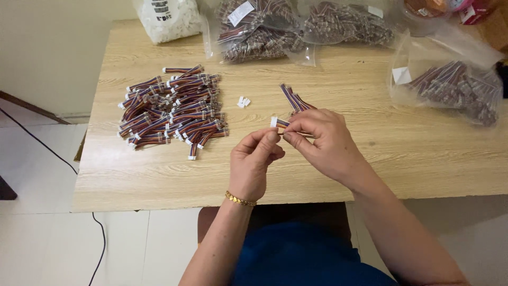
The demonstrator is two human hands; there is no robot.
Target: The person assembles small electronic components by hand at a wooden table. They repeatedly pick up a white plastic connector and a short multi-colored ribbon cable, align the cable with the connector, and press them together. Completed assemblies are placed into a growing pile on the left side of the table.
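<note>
My right hand [324,142] pinches a short multicoloured ribbon cable [294,100] that fans up and away over the wooden table [370,159]. A white connector [274,122] sits at the cable's near end, just above my fingertips. My left hand [255,159], with a gold bracelet on its wrist, meets the right hand at that end, fingers closed near the connector. Whether the left fingers grip the cable is hidden.
A pile of finished cables [172,108] lies at the left of the table. Two loose white connectors [243,101] rest mid-table. Clear bags of cables [264,32] line the back edge, another bag [455,85] sits at right, and a bag of white parts [169,18] at back left.
</note>
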